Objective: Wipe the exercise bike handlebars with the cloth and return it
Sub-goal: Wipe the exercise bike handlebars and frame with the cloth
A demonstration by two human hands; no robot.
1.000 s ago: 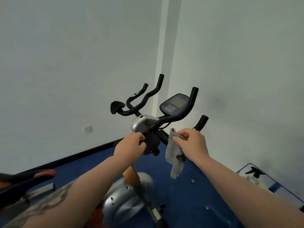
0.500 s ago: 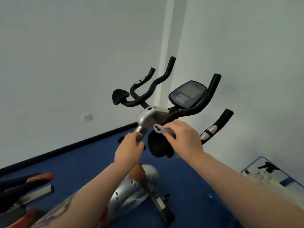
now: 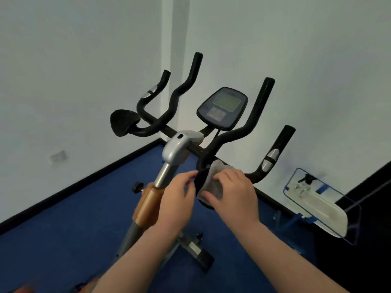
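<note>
Nearest the lens, two bare forearms reaching in from the bottom edge. Right hand point(image 3: 234, 193) spread over a grey cloth point(image 3: 212, 182), thumb and fingers curled round it and pressing it onto the right elbow pad point(image 3: 201, 178) of the exercise bike handlebars point(image 3: 234, 134) — apparently mid-wipe on that pad, grip placed to keep the fabric from sliding off the rounded edge. Left hand point(image 3: 178, 196) just beside, fingers loosely bent and holding nothing, fingertips at the pad's rim, probably steadying it; actual contact hard to make out.

Cloth soft and nappy, terry-like, folded thick under the palm. Pad black, matte, oval, seemingly foam. Just left, a brushed-steel stem point(image 3: 164, 176) rising from a copper-coloured sleeve point(image 3: 147, 203) with a black adjuster knob point(image 3: 136, 186), capped by a smooth silver plastic housing point(image 3: 179, 146).

Beyond, curved black tubular bars in foam-like covering, with oval metal sensor plates point(image 3: 268, 159) on the outer grips. Matching left elbow pad point(image 3: 123, 123) untouched for now. Between the inner bars, a dark oval console point(image 3: 222, 107) with a pale blank screen.

At right, set against the wall, a clear acrylic-looking tray point(image 3: 353, 231) on a blue frame with a spray bottle point(image 3: 305, 182) — likely the cloth's return spot. Blue carpet point(image 3: 63, 229), black skirting, plain white walls behind.
</note>
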